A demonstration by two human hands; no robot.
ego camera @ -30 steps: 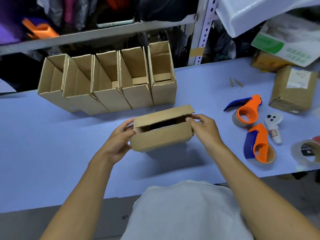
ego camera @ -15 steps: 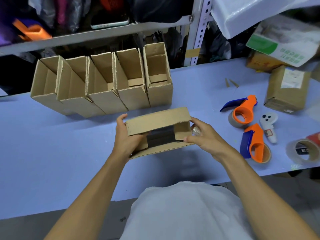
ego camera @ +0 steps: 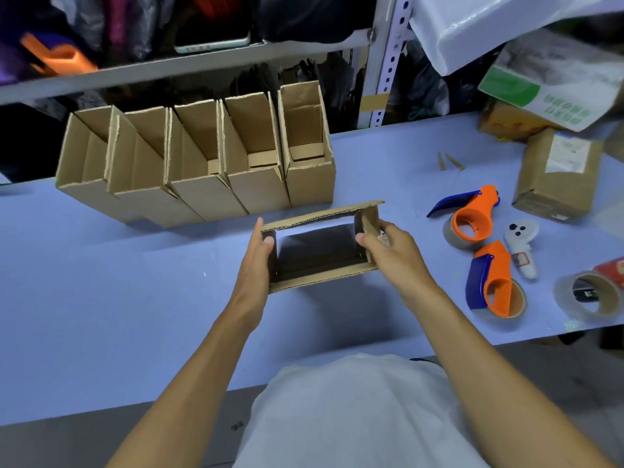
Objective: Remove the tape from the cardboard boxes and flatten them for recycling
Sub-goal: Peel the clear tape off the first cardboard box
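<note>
From the head view, a small open box (ego camera: 320, 255) is held above the blue table (ego camera: 135, 298), its opening turned toward the camera and its inside dark. It is gripped at its left end by the left hand (ego camera: 256, 261), thumb curled over the edge, and at its right end by the right hand (ego camera: 388, 251), fingers wrapped round the side flap. A row of five open boxes (ego camera: 202, 163) is stood just behind it, touching one another. To the right, two orange-and-blue tape dispensers (ego camera: 472, 221) are laid near a white controller (ego camera: 520, 238) and a clear tape roll (ego camera: 589, 295). A labelled parcel (ego camera: 557, 173) is set farther back; its label cannot be read. Green print on the white carton (ego camera: 547, 86) above is too blurred to read. The shelf contents are dark and indistinct.
</note>
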